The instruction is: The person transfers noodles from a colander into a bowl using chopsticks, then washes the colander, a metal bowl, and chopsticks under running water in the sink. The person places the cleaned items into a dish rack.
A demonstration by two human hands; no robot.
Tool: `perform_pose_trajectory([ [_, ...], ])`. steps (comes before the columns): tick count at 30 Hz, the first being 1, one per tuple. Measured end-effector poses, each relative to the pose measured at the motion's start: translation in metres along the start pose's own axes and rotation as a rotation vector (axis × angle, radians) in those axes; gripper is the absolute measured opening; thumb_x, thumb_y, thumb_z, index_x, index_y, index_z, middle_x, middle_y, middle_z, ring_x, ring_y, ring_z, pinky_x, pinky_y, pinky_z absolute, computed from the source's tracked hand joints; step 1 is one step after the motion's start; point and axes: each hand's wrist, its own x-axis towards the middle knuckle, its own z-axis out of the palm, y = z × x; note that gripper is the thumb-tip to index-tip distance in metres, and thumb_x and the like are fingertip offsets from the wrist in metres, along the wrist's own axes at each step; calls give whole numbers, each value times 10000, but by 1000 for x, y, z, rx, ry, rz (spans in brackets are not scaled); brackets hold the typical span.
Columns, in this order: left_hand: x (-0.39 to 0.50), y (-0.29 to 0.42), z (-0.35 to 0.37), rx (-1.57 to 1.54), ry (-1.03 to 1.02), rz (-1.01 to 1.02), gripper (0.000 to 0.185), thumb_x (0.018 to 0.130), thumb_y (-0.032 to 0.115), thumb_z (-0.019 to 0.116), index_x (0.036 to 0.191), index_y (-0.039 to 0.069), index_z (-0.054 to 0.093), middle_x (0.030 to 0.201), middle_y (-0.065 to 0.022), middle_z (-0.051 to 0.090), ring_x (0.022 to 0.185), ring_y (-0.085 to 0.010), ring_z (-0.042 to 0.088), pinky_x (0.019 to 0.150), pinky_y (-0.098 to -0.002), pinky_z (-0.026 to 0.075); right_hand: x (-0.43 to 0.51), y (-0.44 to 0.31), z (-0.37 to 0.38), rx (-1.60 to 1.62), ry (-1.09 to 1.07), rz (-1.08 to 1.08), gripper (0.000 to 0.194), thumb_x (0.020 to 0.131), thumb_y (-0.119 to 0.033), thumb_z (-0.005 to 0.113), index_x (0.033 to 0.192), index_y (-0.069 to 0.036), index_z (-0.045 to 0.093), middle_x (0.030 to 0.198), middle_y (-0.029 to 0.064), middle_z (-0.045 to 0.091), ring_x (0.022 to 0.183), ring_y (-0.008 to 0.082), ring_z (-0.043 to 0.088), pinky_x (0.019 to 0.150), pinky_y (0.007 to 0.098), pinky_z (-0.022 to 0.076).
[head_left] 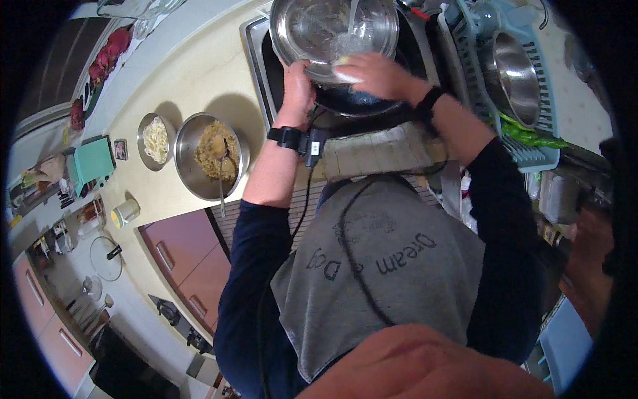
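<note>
Tilted over the sink point(256, 55) is a large stainless steel basin point(304, 30), with tap water point(353, 20) running into it and splashing inside. My left hand point(298, 87) grips the basin's near left rim, thumb on the inner side. Against the near rim, my right hand point(371, 75) presses a pale cloth or sponge point(349, 76); the hand is slightly blurred. Below the basin, a dark pan or bowl point(366, 107) sits in the sink, mostly hidden.
On the counter at left stand a steel bowl of noodles point(156, 139) and a larger steel bowl point(187, 174) holding a brownish mixture and a spoon point(222, 184). A blue dish rack point(548, 99) at right holds a steel bowl point(518, 75); green peppers point(531, 134) lie there. A towel point(374, 152) covers the sink's front edge.
</note>
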Motion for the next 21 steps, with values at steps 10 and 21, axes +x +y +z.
perform_pose_trajectory([
  [10,-24,7,23,118,19,108,761,713,0,421,1390,230,160,1231,-118,397,1049,-286,485,858,-406,457,9,0,31,-205,-322,283,366,840,-274,539,1178,-138,576,1223,51,556,1241,271,412,998,421,344],
  [21,-7,12,-3,95,-17,33,446,976,309,400,1338,65,308,1283,-145,456,1114,-267,488,935,-428,415,-11,-14,31,134,70,52,404,855,-311,548,1242,-196,520,1191,85,543,1112,275,500,915,403,389],
])
